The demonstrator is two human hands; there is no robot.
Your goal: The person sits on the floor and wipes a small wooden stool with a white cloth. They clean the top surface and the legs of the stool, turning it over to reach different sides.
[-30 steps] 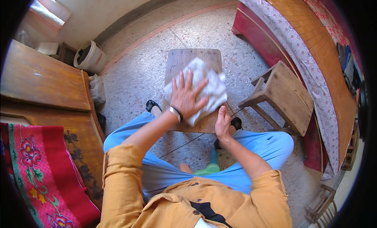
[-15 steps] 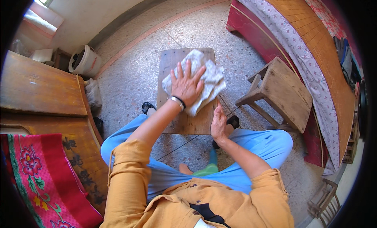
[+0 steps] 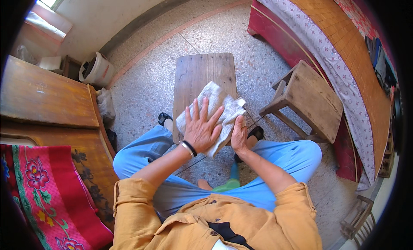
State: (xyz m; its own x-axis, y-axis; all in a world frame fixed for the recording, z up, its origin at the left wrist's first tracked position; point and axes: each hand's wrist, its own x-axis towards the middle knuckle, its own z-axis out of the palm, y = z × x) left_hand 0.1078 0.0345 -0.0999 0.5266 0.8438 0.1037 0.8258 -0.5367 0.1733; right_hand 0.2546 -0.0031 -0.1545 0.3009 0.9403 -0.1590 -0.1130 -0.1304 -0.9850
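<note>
A small low wooden table stands between my knees, its plank top bare at the far end. A crumpled whitish cloth lies over the near part of the top, with a small white tag at its right corner. My left hand rests flat on the cloth, fingers spread, a dark band and a light bracelet at the wrist. My right hand grips the table's right near edge beside the cloth, thumb up; its other fingers are mostly hidden.
A wooden stool stands to the right, next to a bed with a patterned sheet. On the left are a wooden cabinet, a red floral cloth and a white bucket. The floor is speckled.
My left hand and the cloth have moved toward me, from the middle of the tabletop to its near end, uncovering the far part. My right hand stays at the right edge.
</note>
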